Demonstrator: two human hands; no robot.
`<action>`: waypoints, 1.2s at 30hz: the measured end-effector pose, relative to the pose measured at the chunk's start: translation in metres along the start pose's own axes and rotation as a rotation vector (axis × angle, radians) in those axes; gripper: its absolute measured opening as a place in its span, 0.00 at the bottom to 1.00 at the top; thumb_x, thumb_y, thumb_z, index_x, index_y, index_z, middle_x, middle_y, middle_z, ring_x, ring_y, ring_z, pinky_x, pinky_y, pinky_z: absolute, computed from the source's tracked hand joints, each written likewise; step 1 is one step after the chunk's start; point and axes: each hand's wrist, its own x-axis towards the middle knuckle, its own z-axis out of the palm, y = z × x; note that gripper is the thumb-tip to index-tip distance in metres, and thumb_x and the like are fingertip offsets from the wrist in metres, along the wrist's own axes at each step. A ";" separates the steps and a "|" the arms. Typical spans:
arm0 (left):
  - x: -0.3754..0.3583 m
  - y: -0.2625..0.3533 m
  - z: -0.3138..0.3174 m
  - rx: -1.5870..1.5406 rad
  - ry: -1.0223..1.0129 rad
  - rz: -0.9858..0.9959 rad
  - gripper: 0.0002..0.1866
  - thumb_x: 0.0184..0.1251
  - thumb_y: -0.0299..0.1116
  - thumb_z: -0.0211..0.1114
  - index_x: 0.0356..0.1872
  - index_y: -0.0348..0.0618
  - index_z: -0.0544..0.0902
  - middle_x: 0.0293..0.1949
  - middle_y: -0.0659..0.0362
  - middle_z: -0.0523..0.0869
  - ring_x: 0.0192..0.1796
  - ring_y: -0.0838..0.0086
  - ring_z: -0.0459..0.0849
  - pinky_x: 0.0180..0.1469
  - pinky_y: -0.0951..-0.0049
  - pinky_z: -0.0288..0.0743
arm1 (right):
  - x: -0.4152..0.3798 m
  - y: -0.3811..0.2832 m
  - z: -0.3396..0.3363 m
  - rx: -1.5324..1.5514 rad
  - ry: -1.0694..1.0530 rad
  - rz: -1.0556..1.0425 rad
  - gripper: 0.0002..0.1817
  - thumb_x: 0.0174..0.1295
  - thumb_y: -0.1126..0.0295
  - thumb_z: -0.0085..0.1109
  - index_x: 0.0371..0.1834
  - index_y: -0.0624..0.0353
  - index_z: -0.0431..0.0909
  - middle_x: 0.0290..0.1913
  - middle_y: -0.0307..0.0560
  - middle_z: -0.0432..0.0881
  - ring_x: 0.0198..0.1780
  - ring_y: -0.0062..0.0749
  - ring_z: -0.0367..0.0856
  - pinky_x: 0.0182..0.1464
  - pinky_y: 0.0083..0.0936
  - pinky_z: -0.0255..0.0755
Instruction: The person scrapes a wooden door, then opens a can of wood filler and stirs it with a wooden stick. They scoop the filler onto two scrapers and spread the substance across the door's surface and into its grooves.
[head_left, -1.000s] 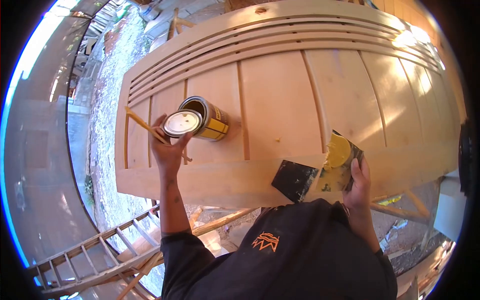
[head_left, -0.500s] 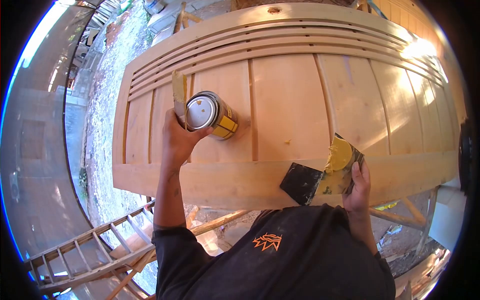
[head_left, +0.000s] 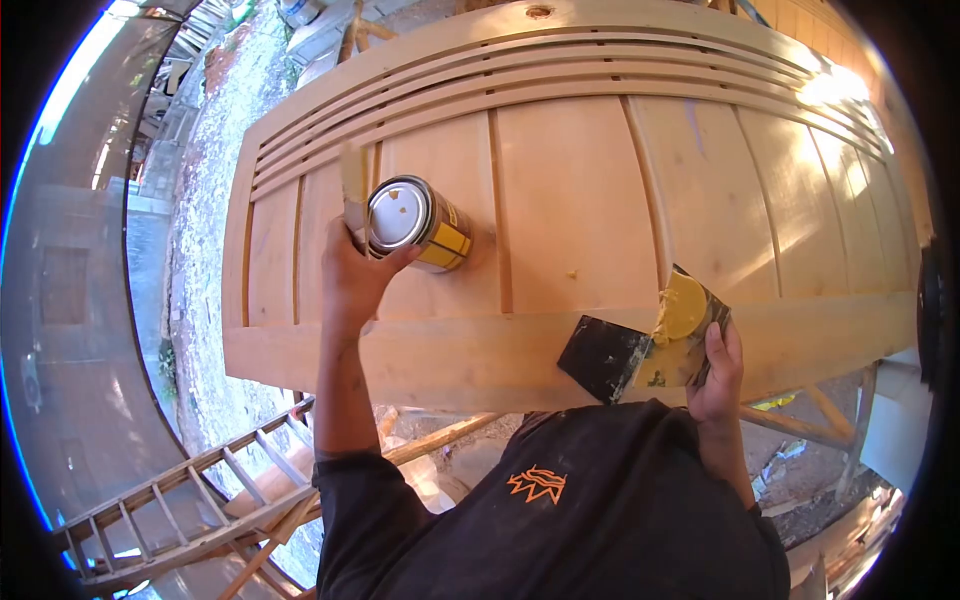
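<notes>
My left hand (head_left: 362, 275) is closed on a thin putty-smeared scraper (head_left: 355, 190), seen nearly edge-on and pointing away from me. Its thumb reaches to the near side of a metal can (head_left: 443, 240) with a yellow and dark label. The can stands upright on the wooden door (head_left: 570, 200), its silver lid (head_left: 398, 215) on and spotted with putty. In my right hand (head_left: 718, 375) is a flat plate (head_left: 682, 355) carrying a mound of yellow putty (head_left: 682, 308). A black flat spreader (head_left: 602, 358) overlaps the plate's left side in this view, over the door's near edge.
Long slats (head_left: 480, 85) run along the door's far side, and grooves divide its panels. A small putty crumb (head_left: 571, 274) lies on a panel. Wooden supports (head_left: 445, 438) show under the door. A wooden ladder (head_left: 190, 500) leans at lower left.
The view has shifted slightly. My left hand with the scraper stays beside the can, the scraper's tip a little blurred and lower; my right hand keeps the putty plate in nearly the same place.
</notes>
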 end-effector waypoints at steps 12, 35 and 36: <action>0.008 0.009 0.030 0.586 -0.065 0.162 0.61 0.41 0.42 0.80 0.72 0.33 0.47 0.64 0.35 0.64 0.65 0.46 0.68 0.65 0.56 0.64 | 0.001 -0.008 -0.009 0.036 0.106 -0.033 0.18 0.72 0.70 0.44 0.62 0.66 0.64 0.55 0.45 0.76 0.56 0.27 0.74 0.60 0.25 0.68; -0.123 0.058 0.131 0.285 -0.536 0.442 0.38 0.41 0.37 0.80 0.55 0.37 0.73 0.53 0.47 0.74 0.57 0.55 0.72 0.58 0.58 0.67 | 0.003 -0.013 -0.022 0.056 0.187 -0.166 0.16 0.72 0.69 0.43 0.58 0.66 0.67 0.52 0.46 0.77 0.53 0.27 0.76 0.58 0.25 0.69; -0.128 0.058 0.139 0.296 -0.531 0.433 0.38 0.40 0.38 0.80 0.54 0.37 0.73 0.53 0.47 0.73 0.57 0.53 0.71 0.59 0.57 0.66 | 0.002 -0.013 -0.022 0.051 0.187 -0.162 0.16 0.72 0.69 0.44 0.58 0.66 0.67 0.52 0.46 0.77 0.53 0.27 0.76 0.58 0.25 0.69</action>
